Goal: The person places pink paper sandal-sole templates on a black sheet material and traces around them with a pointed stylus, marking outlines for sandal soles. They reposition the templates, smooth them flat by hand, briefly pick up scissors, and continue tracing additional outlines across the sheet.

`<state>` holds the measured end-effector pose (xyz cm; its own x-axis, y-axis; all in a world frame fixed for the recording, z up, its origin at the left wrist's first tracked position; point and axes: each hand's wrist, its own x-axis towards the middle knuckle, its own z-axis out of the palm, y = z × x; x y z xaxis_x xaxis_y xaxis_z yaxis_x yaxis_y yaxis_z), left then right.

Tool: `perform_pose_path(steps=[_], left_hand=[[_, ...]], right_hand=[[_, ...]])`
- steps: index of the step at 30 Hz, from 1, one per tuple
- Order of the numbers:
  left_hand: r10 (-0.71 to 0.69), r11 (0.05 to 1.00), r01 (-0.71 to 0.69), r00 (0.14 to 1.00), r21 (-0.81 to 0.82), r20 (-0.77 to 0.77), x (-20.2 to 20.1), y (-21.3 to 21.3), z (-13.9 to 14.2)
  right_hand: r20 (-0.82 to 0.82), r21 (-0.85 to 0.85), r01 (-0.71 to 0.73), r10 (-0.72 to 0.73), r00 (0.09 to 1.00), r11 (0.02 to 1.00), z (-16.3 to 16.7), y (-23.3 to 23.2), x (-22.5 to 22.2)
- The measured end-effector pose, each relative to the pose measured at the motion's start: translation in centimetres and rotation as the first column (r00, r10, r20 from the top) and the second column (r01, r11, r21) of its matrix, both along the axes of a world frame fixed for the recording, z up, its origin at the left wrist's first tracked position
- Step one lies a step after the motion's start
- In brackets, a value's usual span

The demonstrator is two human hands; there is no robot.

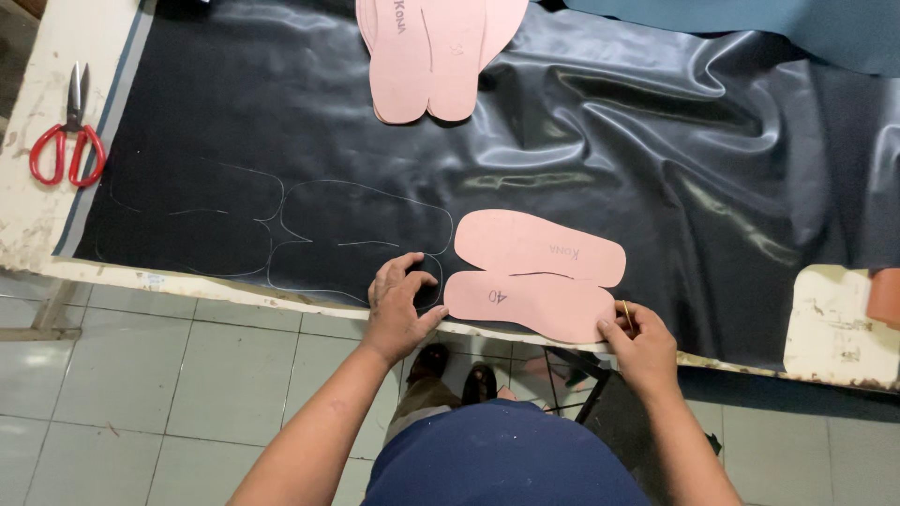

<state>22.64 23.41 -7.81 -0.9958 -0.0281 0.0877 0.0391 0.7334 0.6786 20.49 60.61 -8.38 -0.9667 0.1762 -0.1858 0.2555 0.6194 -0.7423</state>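
Under the left hand (398, 305) lies a black sheet (609, 141) of glossy, smooth leather-like material, wrinkled and shiny farther out. Between both hands sits a pink sole template (534, 276), matt and card-like, its near end touching the right hand (640, 342). Far left of the left hand, scissors (67, 141) show bare metal blades and glossy red plastic handles on a rough, chipped painted tabletop (37, 206).
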Motion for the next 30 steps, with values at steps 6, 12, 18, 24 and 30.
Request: perform_pose_path(steps=[6,12,18,24,30], left_hand=[[-0.003,1.000,0.002,0.999,0.021,0.032,0.2,0.0,0.2],[-0.018,1.000,0.018,1.000,0.004,0.021,0.2,-0.4,-0.1],[-0.035,0.999,0.035,0.999,-0.006,0.020,0.0,-0.1,-0.6],[-0.035,0.999,0.035,0.999,-0.007,0.025,0.1,0.1,-0.7],[-0.038,0.999,0.038,0.998,-0.021,0.044,-0.1,0.2,-0.6]], right_hand=[[-0.053,0.062,-0.059,0.062,0.997,0.996,-1.1,1.0,0.8],[-0.084,0.020,-0.062,0.064,0.994,0.998,-2.2,1.2,0.9],[-0.094,0.045,-0.106,0.110,0.989,0.993,-2.6,1.6,0.5],[-0.025,0.041,-0.084,0.085,0.996,0.996,-2.0,1.2,0.5],[-0.040,0.080,-0.080,0.083,0.996,0.994,-1.7,1.0,0.5]])
